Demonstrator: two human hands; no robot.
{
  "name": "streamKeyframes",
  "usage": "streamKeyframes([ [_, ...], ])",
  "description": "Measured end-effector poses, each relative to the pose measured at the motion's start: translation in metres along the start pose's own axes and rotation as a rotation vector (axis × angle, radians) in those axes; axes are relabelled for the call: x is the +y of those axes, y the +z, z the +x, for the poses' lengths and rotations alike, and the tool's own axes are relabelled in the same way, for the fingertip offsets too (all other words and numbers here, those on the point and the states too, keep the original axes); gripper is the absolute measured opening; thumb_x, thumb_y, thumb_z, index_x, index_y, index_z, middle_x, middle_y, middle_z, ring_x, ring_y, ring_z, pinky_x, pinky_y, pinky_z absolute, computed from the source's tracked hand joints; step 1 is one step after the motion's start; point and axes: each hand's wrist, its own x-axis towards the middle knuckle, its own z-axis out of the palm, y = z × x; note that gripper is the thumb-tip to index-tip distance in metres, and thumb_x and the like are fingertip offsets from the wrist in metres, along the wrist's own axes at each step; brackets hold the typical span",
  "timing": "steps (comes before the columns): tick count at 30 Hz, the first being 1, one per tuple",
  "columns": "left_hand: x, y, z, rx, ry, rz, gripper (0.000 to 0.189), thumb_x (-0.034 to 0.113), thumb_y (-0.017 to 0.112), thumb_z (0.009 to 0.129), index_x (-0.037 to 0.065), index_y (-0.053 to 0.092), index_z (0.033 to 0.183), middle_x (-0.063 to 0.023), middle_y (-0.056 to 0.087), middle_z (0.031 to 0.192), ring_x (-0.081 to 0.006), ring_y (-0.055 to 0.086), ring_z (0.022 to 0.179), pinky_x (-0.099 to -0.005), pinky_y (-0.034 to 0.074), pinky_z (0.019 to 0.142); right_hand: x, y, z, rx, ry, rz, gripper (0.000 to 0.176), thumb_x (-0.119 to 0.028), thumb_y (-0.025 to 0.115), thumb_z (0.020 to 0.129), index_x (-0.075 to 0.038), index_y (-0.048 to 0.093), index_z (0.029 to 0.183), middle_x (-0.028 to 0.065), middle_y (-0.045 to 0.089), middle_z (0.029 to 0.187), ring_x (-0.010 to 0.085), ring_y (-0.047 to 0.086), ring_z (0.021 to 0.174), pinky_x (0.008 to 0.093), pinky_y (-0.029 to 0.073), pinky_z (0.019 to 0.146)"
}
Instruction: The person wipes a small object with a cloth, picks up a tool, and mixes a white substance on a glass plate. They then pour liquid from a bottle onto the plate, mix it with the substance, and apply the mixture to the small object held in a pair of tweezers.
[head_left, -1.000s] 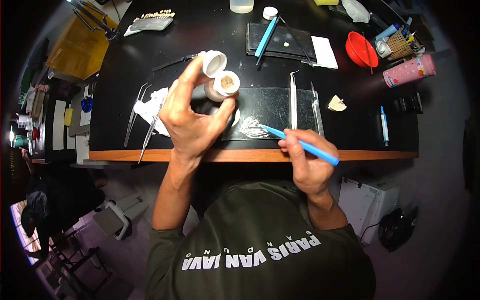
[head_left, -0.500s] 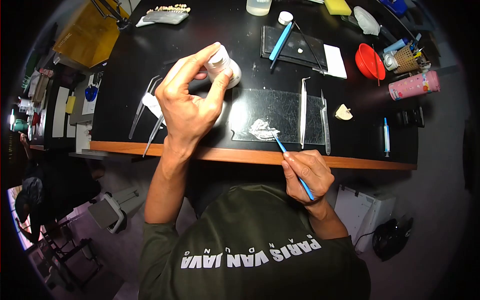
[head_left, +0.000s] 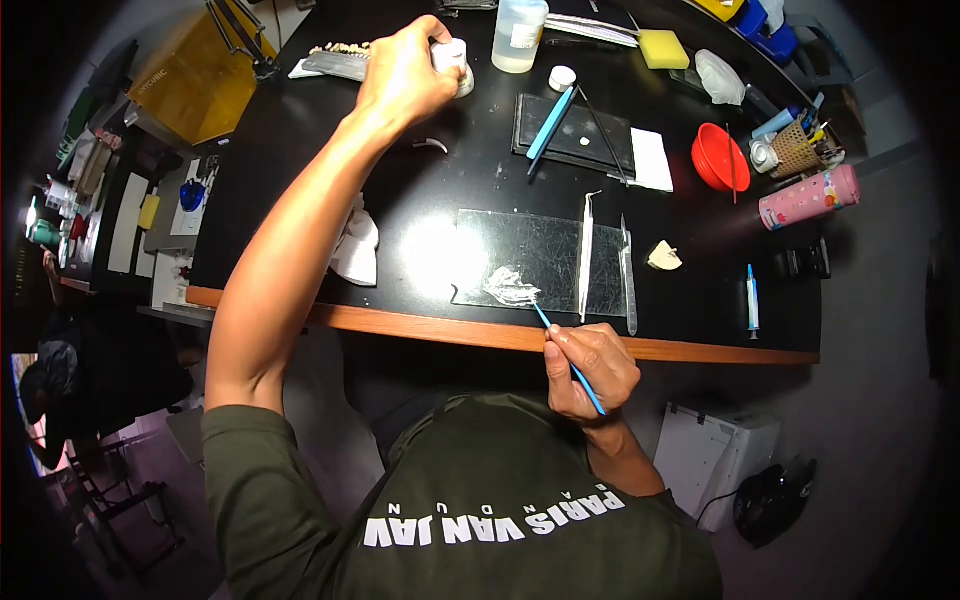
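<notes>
Both pinching: left grip (head_left: 405, 75), smooth white jar (head_left: 454, 58); right grip (head_left: 592, 365), slim blue stick (head_left: 589, 391).

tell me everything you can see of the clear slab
The clear slab looks like glass or plastic: thin, roughly rectangular, scratched-looking, its near left corner notched. It lies flat on the black tabletop, close to the front edge. A white smear and a hooked tool lie on it; a slim metal tool lies along its right side. A blue stick reaches the smear's edge.
</notes>
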Motion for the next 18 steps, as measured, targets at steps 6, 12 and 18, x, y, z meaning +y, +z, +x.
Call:
streamKeyframes([
  [6,-0.008,0.017,-0.002,-0.145,-0.002,0.026,0.065,0.014,0.091,0.082,0.004,0.059,0.138,-0.0195,0.078,0.101,-0.0323,0.078,0.098,-0.0431,0.06,0.093,0.001,0.001,0.001,0.024,0.001,0.007,0.022,0.005,0.08,0.086,0.003,0.078,0.107,0.0128,0.076,0.088,0.0259,0.072,0.071,0.0339,0.058,0.063],
  [12,0.02,0.017,0.041,-0.127,-0.02,0.155,0.103,0.037,0.098,0.075,0.002,0.049,0.158,-0.0239,0.067,0.144,-0.0339,0.07,0.126,-0.0434,0.053,0.111,0.002,0.001,0.0,0.025,-0.023,0.0,0.025,0.005,0.078,0.085,0.004,0.077,0.11,0.0112,0.075,0.089,0.0254,0.072,0.071,0.0342,0.058,0.062],
  [18,0.059,0.045,0.094,-0.093,-0.069,-0.001,0.107,0.045,0.097,0.075,0.0,0.047,0.158,-0.0255,0.067,0.144,-0.035,0.067,0.133,-0.0427,0.053,0.115,0.001,0.0,0.001,0.018,-0.036,-0.012,0.019,0.005,0.076,0.086,0.004,0.076,0.105,0.013,0.075,0.085,0.0258,0.071,0.067,0.0343,0.058,0.06],
])
